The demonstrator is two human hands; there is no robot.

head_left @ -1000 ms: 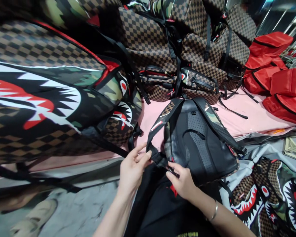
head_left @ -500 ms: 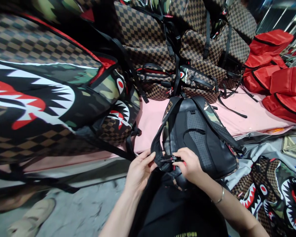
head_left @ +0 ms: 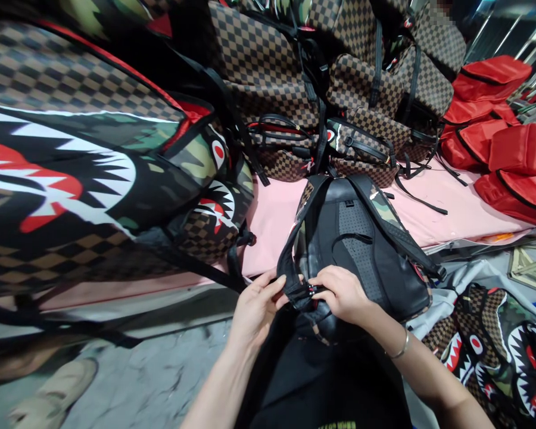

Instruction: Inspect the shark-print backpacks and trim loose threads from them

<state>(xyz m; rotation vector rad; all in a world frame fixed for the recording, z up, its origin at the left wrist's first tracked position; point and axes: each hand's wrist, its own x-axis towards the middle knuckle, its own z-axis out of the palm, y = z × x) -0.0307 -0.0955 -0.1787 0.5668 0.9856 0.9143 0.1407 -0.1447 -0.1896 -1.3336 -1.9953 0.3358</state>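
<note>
A backpack (head_left: 352,244) lies back side up at the near edge of the pink-covered table, with its black padded straps showing. My left hand (head_left: 259,301) pinches the lower end of its left shoulder strap (head_left: 287,262). Close beside it, my right hand (head_left: 339,292) has fingers closed on a small dark tool with red and white spots, possibly snips, against the strap end. The fingertips hide most of that tool. A bracelet circles my right wrist.
Checkered and camouflage bags with shark-mouth prints (head_left: 71,173) crowd the left and back of the pink table (head_left: 268,208). Red bags (head_left: 491,137) are stacked at the right. More shark-print bags (head_left: 495,345) lie low at the right. A shoe (head_left: 58,396) shows at lower left.
Both hands have shifted slightly right with the strap end. The dark tool has moved closer in to the strap, and less of it shows.
</note>
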